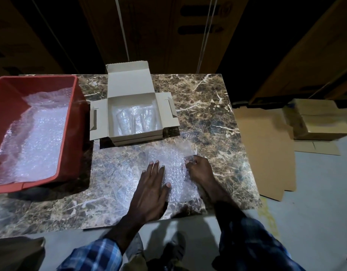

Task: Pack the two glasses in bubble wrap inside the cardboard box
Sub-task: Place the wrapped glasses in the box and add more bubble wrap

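A: Where are the two glasses (pixel 135 122)?

B: Lying side by side on clear wrap inside the open cardboard box (pixel 134 114), which sits on the marble bench (pixel 207 118), lid and side flaps folded out.

A: And the hands?

B: Both are nearer the person than the box, on a sheet of bubble wrap (pixel 168 169) spread on the bench. The left hand (pixel 151 190) lies flat with fingers straight, pressing the sheet. The right hand (pixel 199 169) has curled fingers pinching the sheet's edge.

A: Anything else?

B: A red bin (pixel 4 90) holding more wrap stands left of the box; flattened cardboard (pixel 266 145) lies on the floor to the box's right.
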The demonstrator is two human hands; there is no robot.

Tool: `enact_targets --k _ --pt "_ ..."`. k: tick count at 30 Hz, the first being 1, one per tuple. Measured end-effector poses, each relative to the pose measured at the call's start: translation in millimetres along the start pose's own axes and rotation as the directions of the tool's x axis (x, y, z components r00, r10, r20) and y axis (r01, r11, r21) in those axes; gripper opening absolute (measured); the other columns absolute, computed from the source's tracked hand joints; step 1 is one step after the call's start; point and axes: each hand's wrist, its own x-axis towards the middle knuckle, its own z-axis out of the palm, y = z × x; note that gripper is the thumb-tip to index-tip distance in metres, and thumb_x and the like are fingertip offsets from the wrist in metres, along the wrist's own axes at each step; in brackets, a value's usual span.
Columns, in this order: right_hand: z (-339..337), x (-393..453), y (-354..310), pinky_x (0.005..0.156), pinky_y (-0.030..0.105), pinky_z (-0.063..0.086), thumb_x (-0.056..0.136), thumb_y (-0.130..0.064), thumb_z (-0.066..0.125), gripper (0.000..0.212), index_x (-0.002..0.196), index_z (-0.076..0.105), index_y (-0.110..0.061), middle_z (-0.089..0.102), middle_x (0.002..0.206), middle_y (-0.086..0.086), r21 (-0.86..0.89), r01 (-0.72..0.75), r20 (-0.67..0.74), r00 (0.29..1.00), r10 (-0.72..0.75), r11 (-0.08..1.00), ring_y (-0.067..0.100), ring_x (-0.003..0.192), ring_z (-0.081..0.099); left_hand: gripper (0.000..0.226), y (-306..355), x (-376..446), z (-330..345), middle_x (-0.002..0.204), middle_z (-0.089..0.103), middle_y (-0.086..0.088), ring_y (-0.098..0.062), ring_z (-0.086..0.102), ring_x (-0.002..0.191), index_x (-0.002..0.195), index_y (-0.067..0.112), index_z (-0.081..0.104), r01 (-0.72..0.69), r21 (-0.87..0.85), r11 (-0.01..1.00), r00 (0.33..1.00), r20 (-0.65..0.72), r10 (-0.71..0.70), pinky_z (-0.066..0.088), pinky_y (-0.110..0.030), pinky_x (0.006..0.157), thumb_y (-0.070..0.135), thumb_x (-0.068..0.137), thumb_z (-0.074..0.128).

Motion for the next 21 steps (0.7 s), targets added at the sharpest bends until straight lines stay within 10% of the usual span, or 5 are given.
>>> enact_targets --k 6,14,18,21 --pt "-10.0 6.5 11.5 0.061 0.016 0.043 0.091 -0.008 0.063 0.028 0.119 0.068 -0.007 0.073 0.107 0.013 -0.205 0.083 -0.038 0.995 -0.093 0.975 0.021 0.080 0.063 0.069 -11.4 -0.7 29.2 0.167 -0.007 -0.007 -0.016 -0.022 0.151 0.160 0.013 0.007 -0.014 0.218 0.976 0.997 0.074 -0.002 -0.014 -0.036 0.122 0.052 0.104 0.016" --pt "18.4 -4.9 27.4 0.097 0.048 0.046 0.090 -0.006 0.056 0.061 0.148 0.038 -0.006 0.048 0.138 0.021 -0.670 0.306 -0.191 0.810 -0.555 0.676 0.032 0.118 0.049 0.063 -15.2 2.1 36.2 0.168 0.002 -0.011 -0.022 -0.008 0.155 0.159 0.007 0.014 -0.029 0.269 0.963 1.000 0.003 0.030 -0.002 -0.049 0.123 0.040 0.106 0.026" --pt "46.7 -8.6 37.5 0.122 0.047 0.017 0.100 -0.018 0.041 0.055 0.153 0.032 -0.009 0.026 0.162 0.018 -0.719 0.487 0.056 0.752 -0.657 0.496 0.032 0.147 0.028 0.059 -15.0 18.5 32.2 0.167 0.009 -0.014 -0.024 -0.002 0.155 0.158 0.006 0.018 -0.024 0.268 0.963 0.999 -0.030 0.033 0.002 -0.049 0.124 0.031 0.105 0.028" --pt "64.9 -4.5 56.8 0.120 0.048 0.022 0.104 -0.030 0.027 0.057 0.157 0.027 -0.008 0.015 0.166 0.012 -0.696 0.508 0.159 0.798 -0.581 0.507 0.027 0.153 0.018 0.060 -26.1 23.4 36.4 0.167 0.010 -0.014 -0.025 0.001 0.155 0.158 0.006 0.018 0.008 0.299 0.954 1.000 -0.010 -0.005 0.006 -0.050 0.124 0.033 0.105 0.024"
